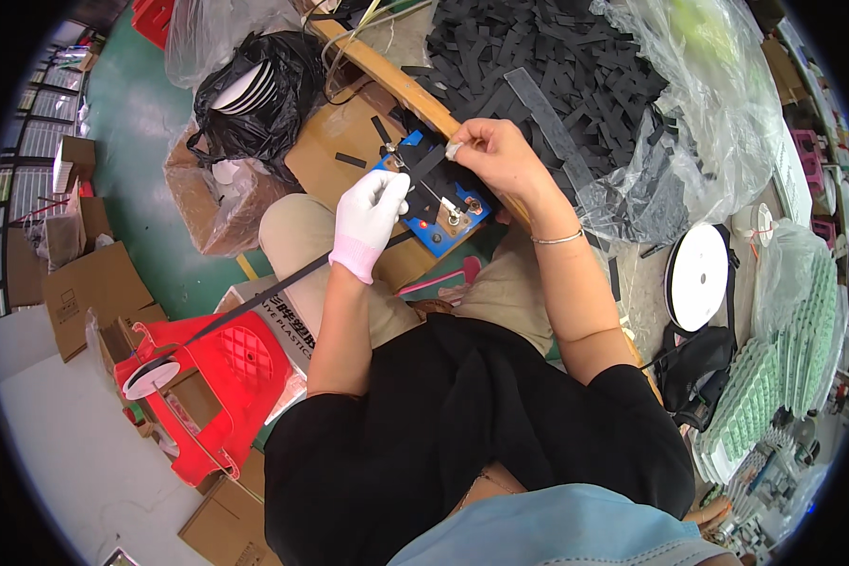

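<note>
A short black strip [429,162] stretches between my hands above a blue metal fixture [441,236] with silver clamps. My left hand [368,215], in a white glove with a pink cuff, pinches near its closer end. At the far end, the bare thumb and fingers of my right hand [502,158] are closed on it; something white covers a fingertip. A long black band [264,297] runs from a white reel [151,379] on a red plastic stool [245,363], passing under my left wrist toward the fixture.
Cut black strips [557,75] lie heaped on the table beyond its wooden edge [401,83], beside clear plastic sheeting [736,113]. A large white reel [696,276] stands right. Left are a black bag [288,123] and cardboard boxes [99,292]; green trays [774,349] are far right.
</note>
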### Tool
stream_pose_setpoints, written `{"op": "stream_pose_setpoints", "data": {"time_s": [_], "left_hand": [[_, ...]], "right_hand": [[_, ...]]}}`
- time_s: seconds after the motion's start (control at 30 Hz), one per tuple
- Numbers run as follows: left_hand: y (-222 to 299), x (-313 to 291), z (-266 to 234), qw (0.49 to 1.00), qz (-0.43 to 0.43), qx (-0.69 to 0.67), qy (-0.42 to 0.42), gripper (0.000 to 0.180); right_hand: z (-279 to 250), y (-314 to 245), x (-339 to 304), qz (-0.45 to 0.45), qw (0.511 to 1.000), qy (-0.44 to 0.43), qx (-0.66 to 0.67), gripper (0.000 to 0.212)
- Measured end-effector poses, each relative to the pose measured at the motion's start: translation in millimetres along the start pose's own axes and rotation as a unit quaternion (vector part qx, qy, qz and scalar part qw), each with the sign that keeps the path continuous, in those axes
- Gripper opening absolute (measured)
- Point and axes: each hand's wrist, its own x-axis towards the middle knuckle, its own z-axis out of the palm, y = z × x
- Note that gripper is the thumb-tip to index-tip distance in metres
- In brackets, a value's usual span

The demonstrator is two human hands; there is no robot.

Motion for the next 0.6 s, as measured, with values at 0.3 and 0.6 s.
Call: {"op": "stream_pose_setpoints", "data": {"time_s": [0.3,0.6], "left_hand": [[-16.7,-6.8,-21.1,0.997,-0.05,0.057,-0.005,0.024],[-36.0,0.6,-17.7,0.993,-0.027,0.114,0.014,0.024]], "right_hand": [[-1.3,4.1,5.4,-0.019,0.948,0.137,-0.285,0.018],[1.6,5.4,5.0,-0.021,0.94,0.141,-0.31,0.017]]}}
